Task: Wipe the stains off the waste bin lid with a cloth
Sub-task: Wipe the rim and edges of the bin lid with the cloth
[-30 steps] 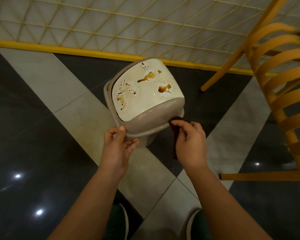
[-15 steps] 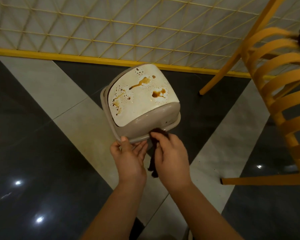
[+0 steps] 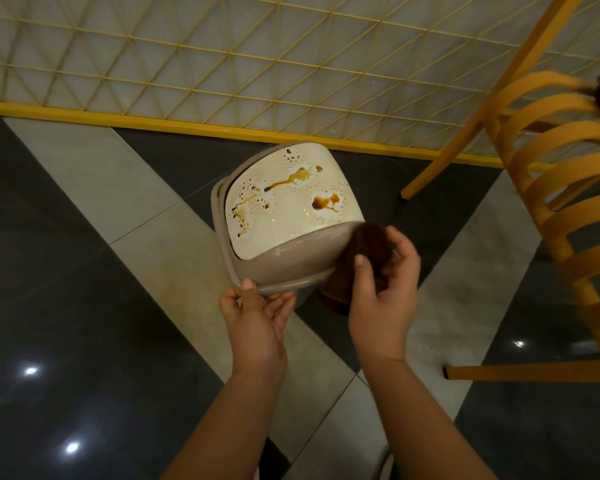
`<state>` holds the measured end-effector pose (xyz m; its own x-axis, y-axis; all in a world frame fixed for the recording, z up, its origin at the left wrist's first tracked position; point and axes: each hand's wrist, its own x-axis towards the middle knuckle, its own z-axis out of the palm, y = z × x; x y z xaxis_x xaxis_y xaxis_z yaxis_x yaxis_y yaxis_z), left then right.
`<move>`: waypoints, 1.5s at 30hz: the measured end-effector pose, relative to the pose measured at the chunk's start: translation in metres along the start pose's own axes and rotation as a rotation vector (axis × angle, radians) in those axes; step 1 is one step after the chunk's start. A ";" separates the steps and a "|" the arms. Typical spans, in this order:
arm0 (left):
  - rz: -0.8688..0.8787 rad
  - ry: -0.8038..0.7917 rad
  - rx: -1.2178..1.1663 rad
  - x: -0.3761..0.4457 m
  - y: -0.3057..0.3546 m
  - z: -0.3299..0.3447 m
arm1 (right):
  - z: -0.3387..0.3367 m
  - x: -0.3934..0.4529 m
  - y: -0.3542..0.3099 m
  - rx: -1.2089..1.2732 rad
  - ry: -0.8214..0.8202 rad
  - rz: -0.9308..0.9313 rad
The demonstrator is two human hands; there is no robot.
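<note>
Seeing zero progress: brown stains (image 3: 321,203) all over lid (image 3: 284,233). Left hand (image 3: 257,315) fingers pinch its rim, right hand (image 3: 383,282) fingers pinch cloth (image 3: 369,244) at its edge.

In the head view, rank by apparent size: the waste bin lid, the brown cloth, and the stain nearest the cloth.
1. waste bin lid, largest by far.
2. brown cloth, partly hidden by the right hand, so its full size is unclear.
3. stain nearest the cloth, smallest.
</note>
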<state>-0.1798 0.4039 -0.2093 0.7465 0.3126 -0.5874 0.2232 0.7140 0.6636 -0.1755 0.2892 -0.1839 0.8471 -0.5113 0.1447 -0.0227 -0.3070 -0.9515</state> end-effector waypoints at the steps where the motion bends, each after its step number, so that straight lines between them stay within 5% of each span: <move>1: 0.009 -0.005 0.010 0.000 0.000 0.000 | 0.008 -0.007 -0.002 0.034 -0.008 0.021; 6: 0.029 -0.044 0.022 0.003 0.001 -0.002 | 0.021 -0.033 0.012 -0.184 -0.222 -0.266; 11: 0.028 -0.044 0.024 0.005 0.000 -0.004 | 0.003 -0.002 0.020 -0.199 0.022 -0.073; 16: 0.039 -0.065 0.041 0.005 0.000 -0.004 | 0.023 -0.036 0.024 -0.332 -0.302 -0.394; 22: 0.036 -0.054 0.060 0.006 0.000 -0.005 | 0.002 -0.005 0.030 -0.319 -0.064 -0.116; 30: 0.032 -0.052 0.071 0.005 -0.001 -0.005 | 0.013 -0.029 0.030 -0.594 -0.364 -0.516; 35: 0.008 -0.070 0.060 0.005 -0.001 -0.004 | -0.009 -0.006 0.031 -0.702 -0.198 -0.315; 45: 0.005 -0.072 0.053 0.008 0.003 -0.008 | 0.018 -0.031 0.020 -0.749 -0.400 -0.542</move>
<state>-0.1781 0.4140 -0.2155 0.7905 0.2690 -0.5503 0.2505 0.6778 0.6912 -0.1924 0.3129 -0.2122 0.9550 0.1114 0.2747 0.2069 -0.9142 -0.3485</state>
